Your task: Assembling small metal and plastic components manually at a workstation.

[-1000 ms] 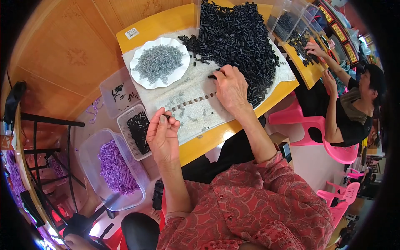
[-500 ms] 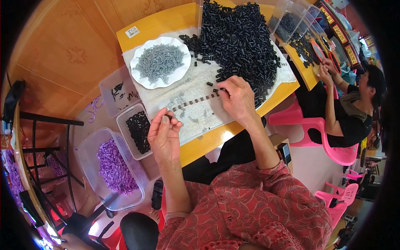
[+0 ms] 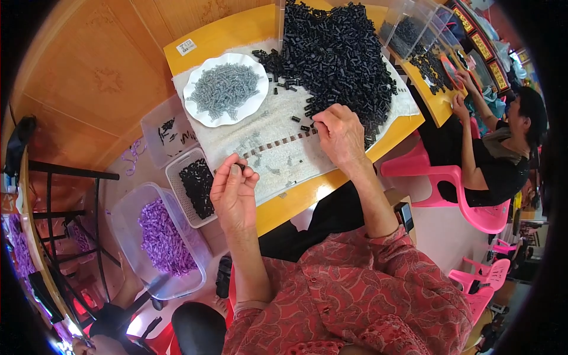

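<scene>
My left hand (image 3: 235,188) is closed in a pinch on a small black tube piece (image 3: 239,166) over the near left part of the white cloth. Fingers pressed together, my right hand (image 3: 342,139) hovers by the near edge of a heap of black tube pieces (image 3: 331,59); what it pinches, if anything, is hidden. Two loose black pieces (image 3: 296,119) lie just left of it. Between my hands a row of small brown squares (image 3: 278,143) crosses the cloth (image 3: 225,137); I cannot tell whether it is a printed pattern. Clear springs or small coils (image 3: 226,87) fill a white scalloped plate (image 3: 197,113).
Left of the yellow table (image 3: 189,57) stand a white basket of black parts (image 3: 195,184), a clear tub (image 3: 201,269) with purple pieces and another clear bin (image 3: 155,133). A clear acrylic box (image 3: 432,29) is at far right. A co-worker (image 3: 491,160) sits on a pink chair (image 3: 461,201).
My right hand has shifted slightly to the right, staying pinched. The left hand keeps its hold on the black tube piece. The co-worker's hands have moved a little.
</scene>
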The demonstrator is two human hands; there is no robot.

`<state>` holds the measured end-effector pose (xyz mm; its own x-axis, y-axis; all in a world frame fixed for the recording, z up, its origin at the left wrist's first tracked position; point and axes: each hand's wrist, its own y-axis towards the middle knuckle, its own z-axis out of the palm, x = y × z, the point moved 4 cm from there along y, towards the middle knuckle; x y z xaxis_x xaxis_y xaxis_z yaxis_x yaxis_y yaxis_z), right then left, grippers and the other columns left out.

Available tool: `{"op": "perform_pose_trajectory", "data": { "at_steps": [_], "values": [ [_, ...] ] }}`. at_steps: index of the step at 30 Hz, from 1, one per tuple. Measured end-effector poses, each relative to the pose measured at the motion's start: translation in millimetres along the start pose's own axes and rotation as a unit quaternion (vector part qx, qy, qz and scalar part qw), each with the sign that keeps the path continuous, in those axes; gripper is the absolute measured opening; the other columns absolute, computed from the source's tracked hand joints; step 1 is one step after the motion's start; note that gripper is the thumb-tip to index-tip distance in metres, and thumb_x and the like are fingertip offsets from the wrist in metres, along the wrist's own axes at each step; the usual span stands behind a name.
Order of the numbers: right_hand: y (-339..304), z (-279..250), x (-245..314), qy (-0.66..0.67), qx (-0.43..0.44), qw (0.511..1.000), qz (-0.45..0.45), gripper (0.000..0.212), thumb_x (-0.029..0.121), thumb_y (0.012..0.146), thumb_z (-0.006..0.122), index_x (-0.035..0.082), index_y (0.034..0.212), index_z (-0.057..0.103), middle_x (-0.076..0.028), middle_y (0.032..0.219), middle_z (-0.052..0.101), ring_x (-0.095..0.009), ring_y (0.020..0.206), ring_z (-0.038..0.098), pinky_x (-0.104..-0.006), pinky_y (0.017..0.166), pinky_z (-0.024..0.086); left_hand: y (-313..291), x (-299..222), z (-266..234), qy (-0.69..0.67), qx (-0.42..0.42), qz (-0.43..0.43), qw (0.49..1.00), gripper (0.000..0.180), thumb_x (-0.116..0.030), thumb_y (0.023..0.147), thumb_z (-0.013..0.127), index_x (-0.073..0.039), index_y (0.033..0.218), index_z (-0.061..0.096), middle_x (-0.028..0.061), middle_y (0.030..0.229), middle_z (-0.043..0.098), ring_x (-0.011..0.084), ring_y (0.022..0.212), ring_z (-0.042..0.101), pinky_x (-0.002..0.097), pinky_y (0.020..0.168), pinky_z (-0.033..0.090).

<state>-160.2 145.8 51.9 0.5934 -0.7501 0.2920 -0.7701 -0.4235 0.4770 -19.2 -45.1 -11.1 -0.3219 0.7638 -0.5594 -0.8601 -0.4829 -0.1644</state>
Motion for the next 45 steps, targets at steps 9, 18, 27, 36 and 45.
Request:
{"op": "perform_pose_trajectory", "data": {
  "at_steps": [9,18,27,36,45],
  "values": [
    [3,10,8,-0.069,0.068,0.995,-0.039,0.014,0.003,0.073,0.070,0.008,0.085,0.072,-0.008,0.083,0.061,-0.028,0.085,0.060,-0.0409,0.073,0.047,0,-4,0,0.002,0.005,0.002,1.000,0.025,-0.002,0.095,0.057,0.003,0.120,0.060,0.0119,0.105,0.063,0.0171,0.085,0.060,0.0323,0.078,0.054],
    [1,15,6,-0.074,0.069,0.994,-0.037,0.013,0.002,0.075,0.067,0.006,0.087,0.068,-0.010,0.082,0.060,-0.030,0.084,0.059,-0.0429,0.071,0.046,-1,-4,4,-0.006,0.039,0.016,0.999,0.028,-0.001,0.095,0.057,0.003,0.123,0.059,0.0129,0.107,0.064,0.0173,0.088,0.062,0.0340,0.081,0.055],
    [-20,1,25,0.358,0.055,0.921,0.144,0.013,-0.001,0.084,0.068,0.003,0.096,0.068,-0.002,0.088,0.066,-0.008,0.068,0.059,-0.0216,0.065,0.047,-8,6,16,0.008,0.062,0.004,0.998,0.033,0.002,0.093,0.058,0.001,0.126,0.057,0.0137,0.111,0.063,0.0180,0.091,0.064,0.0360,0.085,0.056],
    [-34,-5,56,0.516,0.098,0.839,0.141,0.019,0.001,0.080,0.073,0.001,0.098,0.067,-0.001,0.088,0.067,-0.006,0.074,0.057,-0.0214,0.069,0.048,-12,15,21,-0.028,0.087,-0.030,0.995,0.030,0.001,0.093,0.058,0.000,0.123,0.060,0.0154,0.112,0.065,0.0197,0.091,0.064,0.0367,0.083,0.056],
    [-38,-9,63,0.522,0.103,0.836,0.131,0.019,0.000,0.080,0.073,0.000,0.098,0.067,-0.001,0.086,0.067,-0.005,0.073,0.057,-0.0208,0.067,0.048,-15,20,24,-0.044,0.113,-0.041,0.992,0.030,0.001,0.093,0.058,-0.001,0.123,0.060,0.0158,0.113,0.065,0.0190,0.091,0.064,0.0350,0.082,0.056]
  ]
}}
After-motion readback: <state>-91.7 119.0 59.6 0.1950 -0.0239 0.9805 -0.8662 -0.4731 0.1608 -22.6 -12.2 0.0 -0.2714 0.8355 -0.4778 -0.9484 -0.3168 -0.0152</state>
